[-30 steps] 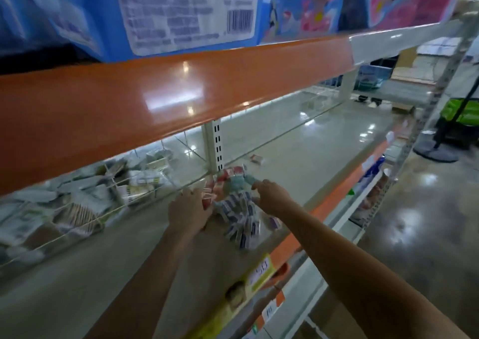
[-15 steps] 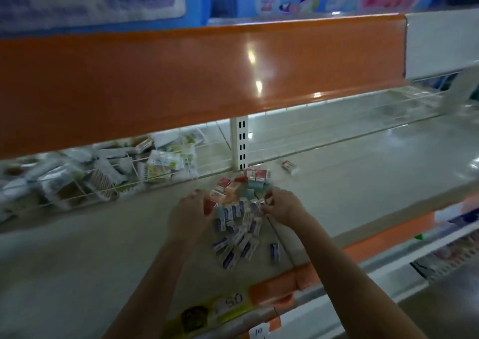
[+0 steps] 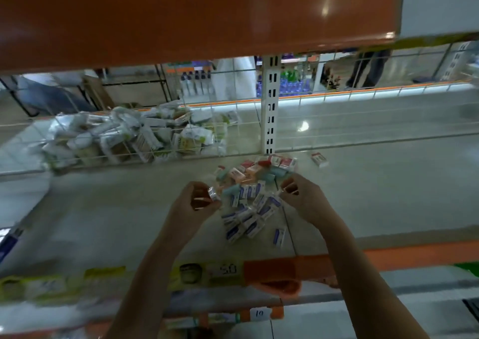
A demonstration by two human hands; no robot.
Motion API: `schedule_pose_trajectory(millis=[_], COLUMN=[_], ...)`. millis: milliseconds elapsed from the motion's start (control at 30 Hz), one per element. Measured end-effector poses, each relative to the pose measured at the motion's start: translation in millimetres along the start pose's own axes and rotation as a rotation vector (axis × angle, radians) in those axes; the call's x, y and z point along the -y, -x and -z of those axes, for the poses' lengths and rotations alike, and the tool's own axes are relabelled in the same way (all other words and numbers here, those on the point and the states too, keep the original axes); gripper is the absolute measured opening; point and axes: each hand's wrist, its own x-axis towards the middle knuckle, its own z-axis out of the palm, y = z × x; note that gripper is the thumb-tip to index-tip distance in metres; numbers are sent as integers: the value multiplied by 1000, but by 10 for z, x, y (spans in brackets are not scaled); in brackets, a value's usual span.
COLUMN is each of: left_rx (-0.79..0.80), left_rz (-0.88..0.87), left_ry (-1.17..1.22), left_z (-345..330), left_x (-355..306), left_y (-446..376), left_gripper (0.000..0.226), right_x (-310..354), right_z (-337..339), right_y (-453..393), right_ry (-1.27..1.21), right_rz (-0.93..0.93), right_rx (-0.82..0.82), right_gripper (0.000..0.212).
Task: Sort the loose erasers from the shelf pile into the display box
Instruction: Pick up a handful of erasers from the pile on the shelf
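The pile of erasers (image 3: 255,196) lies on the shelf (image 3: 103,222) at the centre of the frame, just in front of the white slotted upright (image 3: 270,110). Red, peach and teal ones lie toward the back, blue-and-white wrapped ones spill toward the shelf's front edge, and a stray eraser (image 3: 319,159) sits apart, right of the upright. The left hand (image 3: 193,204) is at the pile's left edge, fingers curled, pinching a small wrapped eraser (image 3: 213,193) at its fingertips. The right hand (image 3: 302,196) is at the pile's right edge with fingers curled inward; whether it holds anything I cannot tell, as the picture is blurred there. No display box is clearly in view, so where the erasers must go is not shown.

The step looks like gathering pieces from the pile. To do it well, take erasers of one kind at a time, starting from the loose outer ones near the front edge, so that none is knocked off the shelf. Keep each grip on the wrapper's long sides, and stack them facing one way for the box. Fetch the stray piece too. The wire basket of packets (image 3: 134,136) at the upper left is a different product and should stay out of the sorting.
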Motion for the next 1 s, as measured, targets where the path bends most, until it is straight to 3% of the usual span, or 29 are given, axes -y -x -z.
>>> schedule_pose_trajectory(millis=[133,267,467,800,1000], left_rx=[70,104,41,-247,-327], left_rz=[34,117,171,247,240], left_ry=[368,664,796,635,308], left_z=[78,168,459,1372,2238], left_x=[-51,-12,103,174,371], left_y=[282,536,841,1373,1842], left_gripper=[23,34,35,33,32], right_x=[240,489,815,1473,2082], right_z=[34,-132,-533,-1452,-2177], right_y=[275,480,628,936,1330], right_ry=[-496,-657,-696,-587,-530], right_rz=[66,97,129,294,325], right_rx=[131,325,579,720,771], right_gripper=[12,13,25,31,24])
